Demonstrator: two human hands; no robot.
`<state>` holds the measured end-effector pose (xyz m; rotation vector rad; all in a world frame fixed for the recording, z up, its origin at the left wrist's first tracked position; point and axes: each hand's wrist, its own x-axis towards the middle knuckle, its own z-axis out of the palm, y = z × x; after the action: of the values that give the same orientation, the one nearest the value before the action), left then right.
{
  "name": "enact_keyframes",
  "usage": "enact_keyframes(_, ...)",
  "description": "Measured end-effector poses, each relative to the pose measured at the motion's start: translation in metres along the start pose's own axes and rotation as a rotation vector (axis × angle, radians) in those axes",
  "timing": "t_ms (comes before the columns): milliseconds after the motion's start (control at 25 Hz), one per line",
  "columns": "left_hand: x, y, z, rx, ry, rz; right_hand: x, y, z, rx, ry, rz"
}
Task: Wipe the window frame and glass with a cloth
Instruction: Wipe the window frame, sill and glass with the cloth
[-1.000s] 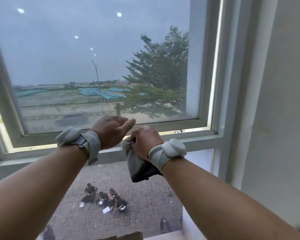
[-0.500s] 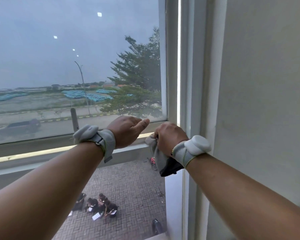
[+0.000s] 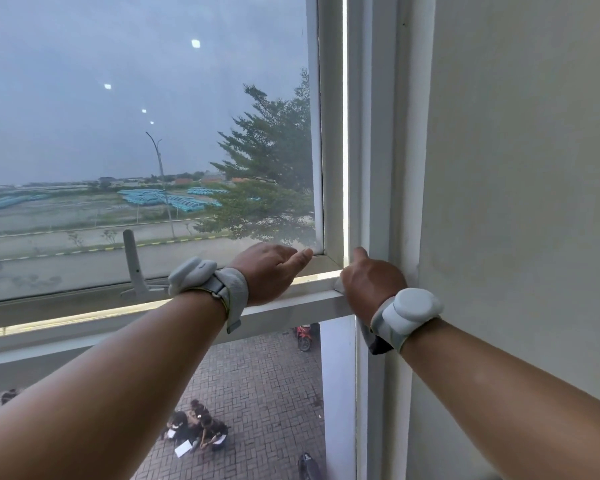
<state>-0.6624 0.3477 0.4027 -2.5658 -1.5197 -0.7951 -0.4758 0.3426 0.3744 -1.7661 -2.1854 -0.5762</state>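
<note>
The white window frame (image 3: 333, 133) holds a tinted glass pane (image 3: 136, 116) that is swung slightly outward. My left hand (image 3: 267, 271) rests on the sash's bottom rail near its right corner, thumb stretched toward the corner, nothing in it. My right hand (image 3: 371, 285) is at the corner where the lower sill meets the right upright, fingers closed on a grey cloth (image 3: 373, 337). Most of the cloth is hidden behind the hand and wrist; a dark-edged end hangs below the wrist. Both wrists carry grey straps with white pods.
A white window handle (image 3: 132, 261) stands on the bottom rail to the left. A cream wall (image 3: 516, 168) fills the right side. Below the sill, a lower pane shows a brick yard far down with several seated people (image 3: 198, 427) and a parked motorbike (image 3: 303, 336).
Both hands have slid right along the bottom rail toward the right corner. My right hand with the cloth now presses at the right upright, and the view has turned right.
</note>
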Motion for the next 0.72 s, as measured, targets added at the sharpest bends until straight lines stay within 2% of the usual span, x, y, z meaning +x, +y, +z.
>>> enact_keyframes(120, -0.005, 0.003, -0.007, -0.001, -0.008, -0.018, 0.003, 0.002, 0.004, 0.034, 0.009, -0.006)
enact_keyframes(320, -0.018, 0.001, -0.024, 0.05, 0.004, -0.023, 0.002, 0.017, 0.002, 0.226, 0.0, -0.007)
enact_keyframes(440, -0.02, 0.0, -0.031, 0.03, 0.023, -0.043, 0.003, 0.02, -0.016, 0.385, 0.094, 0.008)
enact_keyframes(560, -0.021, -0.004, -0.034, 0.015, 0.062, -0.04, 0.004, 0.004, -0.032, 0.467, 0.164, -0.044)
enact_keyframes(720, -0.023, -0.008, -0.037, 0.018, 0.072, -0.046, -0.001, -0.033, -0.039, 0.594, 0.167, -0.134)
